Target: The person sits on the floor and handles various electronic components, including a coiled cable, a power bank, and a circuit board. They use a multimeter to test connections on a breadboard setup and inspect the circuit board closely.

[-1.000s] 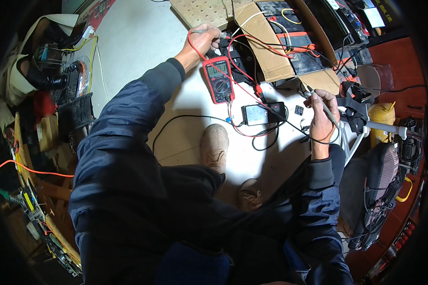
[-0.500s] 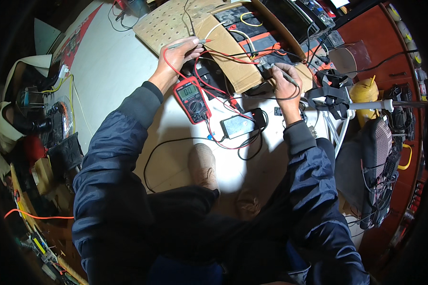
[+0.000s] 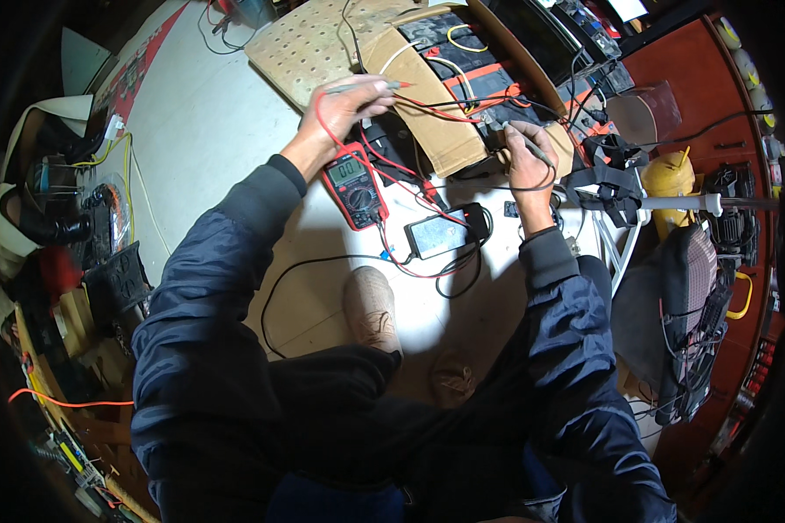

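My left hand [image 3: 344, 115] is closed on a grey multimeter probe [image 3: 358, 87] with a red tip and red lead, pointing right over the cardboard flap [image 3: 436, 122]. In my right hand [image 3: 530, 157] is the other probe [image 3: 539, 150], grey with a dark lead. Its tip end is by the terminal corner of the battery pack [image 3: 494, 84], which sits in an open cardboard box with red and pale wires across it. Whether the tip touches metal is hidden. A red multimeter [image 3: 355, 187] with a lit display stands below my left hand.
A power adapter [image 3: 439, 234] with coiled black cable lies on the white floor beyond my shoe [image 3: 371, 305]. A perforated board [image 3: 323, 39] is behind the box. At right are a black strap [image 3: 615, 187], a metal tube and a yellow container [image 3: 669, 174].
My left hand with its probe has shifted right, further over the cardboard flap. My right hand stays at the battery corner, nearly unmoved.
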